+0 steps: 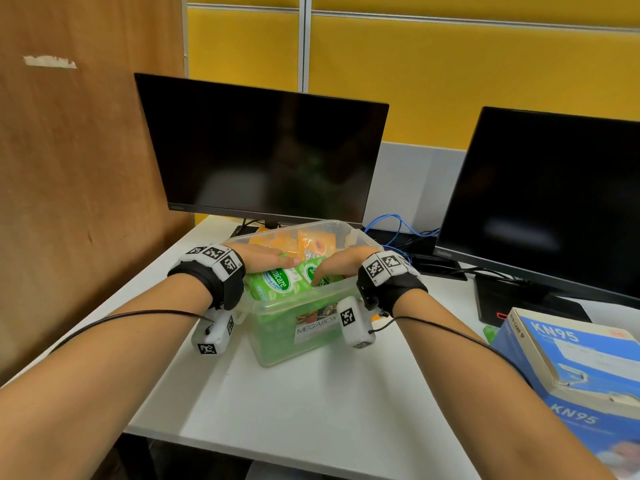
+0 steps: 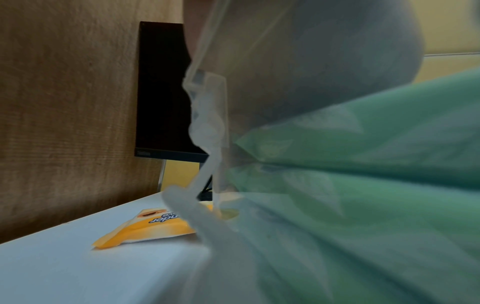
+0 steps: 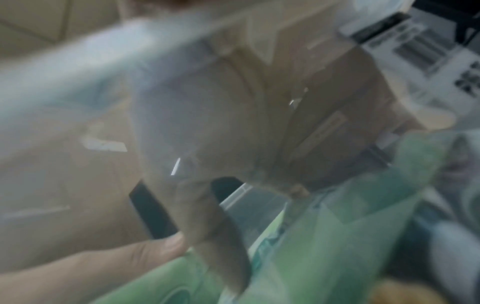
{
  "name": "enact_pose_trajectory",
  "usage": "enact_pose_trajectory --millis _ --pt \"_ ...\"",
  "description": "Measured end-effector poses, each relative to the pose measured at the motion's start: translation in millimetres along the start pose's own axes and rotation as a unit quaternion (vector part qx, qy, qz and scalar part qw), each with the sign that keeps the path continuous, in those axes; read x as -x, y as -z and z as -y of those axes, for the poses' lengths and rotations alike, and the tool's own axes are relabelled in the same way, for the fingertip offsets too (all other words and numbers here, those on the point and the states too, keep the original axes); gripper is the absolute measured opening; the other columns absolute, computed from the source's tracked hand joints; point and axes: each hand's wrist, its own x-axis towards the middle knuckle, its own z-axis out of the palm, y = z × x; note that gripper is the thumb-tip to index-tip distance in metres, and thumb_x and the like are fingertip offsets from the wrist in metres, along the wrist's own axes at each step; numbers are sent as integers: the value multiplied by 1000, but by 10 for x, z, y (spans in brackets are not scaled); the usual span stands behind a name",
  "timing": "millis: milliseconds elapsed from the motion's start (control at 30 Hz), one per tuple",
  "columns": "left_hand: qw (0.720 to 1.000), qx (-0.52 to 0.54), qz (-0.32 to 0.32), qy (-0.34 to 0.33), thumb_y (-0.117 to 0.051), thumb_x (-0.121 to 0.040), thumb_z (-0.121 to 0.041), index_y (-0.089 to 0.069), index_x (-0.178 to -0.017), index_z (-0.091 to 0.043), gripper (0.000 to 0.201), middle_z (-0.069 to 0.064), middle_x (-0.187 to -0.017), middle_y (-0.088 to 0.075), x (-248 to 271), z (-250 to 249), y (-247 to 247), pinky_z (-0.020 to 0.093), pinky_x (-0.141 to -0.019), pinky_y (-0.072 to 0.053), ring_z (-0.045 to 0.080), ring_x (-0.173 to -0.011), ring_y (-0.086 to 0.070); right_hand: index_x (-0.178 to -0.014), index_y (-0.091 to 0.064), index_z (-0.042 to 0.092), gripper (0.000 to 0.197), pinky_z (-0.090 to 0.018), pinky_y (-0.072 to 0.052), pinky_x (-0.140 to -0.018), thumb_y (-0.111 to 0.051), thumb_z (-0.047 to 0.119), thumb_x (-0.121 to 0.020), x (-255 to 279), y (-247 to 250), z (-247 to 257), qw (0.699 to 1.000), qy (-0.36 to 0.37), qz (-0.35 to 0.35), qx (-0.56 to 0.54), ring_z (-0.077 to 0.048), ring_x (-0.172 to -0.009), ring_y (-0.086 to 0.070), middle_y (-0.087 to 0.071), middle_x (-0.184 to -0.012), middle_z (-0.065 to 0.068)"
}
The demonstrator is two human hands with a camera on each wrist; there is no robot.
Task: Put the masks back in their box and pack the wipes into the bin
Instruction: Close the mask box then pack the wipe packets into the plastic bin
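Over the clear bin (image 1: 304, 317), the left hand (image 1: 263, 258) lay flat on green wipes (image 1: 277, 282); the right hand (image 1: 341, 263) pinched another pack. Overfilled, packs might spring out. The mask box (image 1: 575, 372) sat right.

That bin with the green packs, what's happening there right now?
A person is packing wipes into the clear bin on the white desk. Both hands are on the green packs sticking up above its rim: the left hand lies flat on top, the right hand curls over them. Orange packs sit behind. One orange pack is still on the desk. The mask box stands to the right.
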Motion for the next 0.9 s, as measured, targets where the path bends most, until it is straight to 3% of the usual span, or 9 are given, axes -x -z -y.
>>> enact_pose_trajectory --millis 133,400,467,500,567,633,667,767,900 --pt "1000 5 -1 -14 -33 -96 -57 -38 -145 -29 57 0 -138 -53 13 -8 6 29 -103 -37 16 -117 -54 -147 -29 10 57 -40 -37 -109 -47 30 -97 5 -16 12 998 8 -53 27 -27 -130 -43 -40 -145 -13" --pt "1000 -23 -5 -9 -32 -96 -58 -39 -144 -29 57 -1 -139 -51 61 -39 3 27 -99 -35 17 -122 -50 -144 -38 15 68 -41 -34 -109 -47 56 -91 -137 -70 -15 990 37 -106 89 -27 -132 -41 -43 -145 -8" --pt "999 -27 -16 -8 -31 -94 -62 -35 -145 -30 61 -2 -142 -47 72 -25 -9 31 -106 -34 18 -126 -47 -138 -46 11 60 -43 -39 -106 -43 53 -95 -146 -60 -30 984 94 -151 -6 -28 -125 -49 -51 -137 -10" --pt "999 -31 -23 -7 -32 -92 -65 -34 -146 -32 63 -2 -145 -45 67 -7 -10 35 -110 -32 19 -128 -46 -131 -52 11 50 -42 -45 -101 -44 46 -97 -132 -32 -65 966 148 -175 -116 -28 -118 -55 -57 -129 -11" --pt "998 -34 -45 -17 -33 -91 -66 -31 -146 -35 63 -1 -148 -40 74 11 -14 40 -112 -31 21 -132 -42 -118 -59 13 29 -37 -53 -91 -49 30 -97 -132 102 -251 878 232 -233 -349 -25 -106 -62 -64 -114 -9" --pt "997 -37 -60 -28 -34 -92 -63 -32 -144 -38 57 0 -147 -38 94 9 -12 38 -110 -32 22 -132 -41 -111 -63 17 22 -41 -53 -91 -51 18 -92 -239 264 -586 802 208 -358 -431 -22 -102 -64 -67 -109 -6" --pt "997 -43 -63 -33 -35 -93 -62 -35 -142 -38 54 1 -145 -40 104 4 -12 37 -108 -33 22 -131 -42 -109 -65 17 25 -43 -51 -94 -50 15 -90 -299 318 -764 801 153 -409 -410 -23 -103 -63 -67 -109 -7" --pt "995 -62 -65 -35 -37 -92 -62 -40 -137 -38 51 0 -141 -45 103 -1 -14 36 -105 -35 21 -127 -45 -121 -63 12 32 -35 -45 -101 -48 10 -93 -504 255 -1227 891 -3 -387 -238 -29 -116 -56 -62 -125 -12" --pt "994 -74 -75 -41 -37 -92 -62 -42 -136 -37 50 -2 -140 -45 110 2 2 35 -102 -35 19 -124 -45 -140 -43 24 53 -36 -39 -104 -59 17 -90 -670 -130 -1407 982 -16 -188 -28 -26 -128 -46 -46 -142 -3"
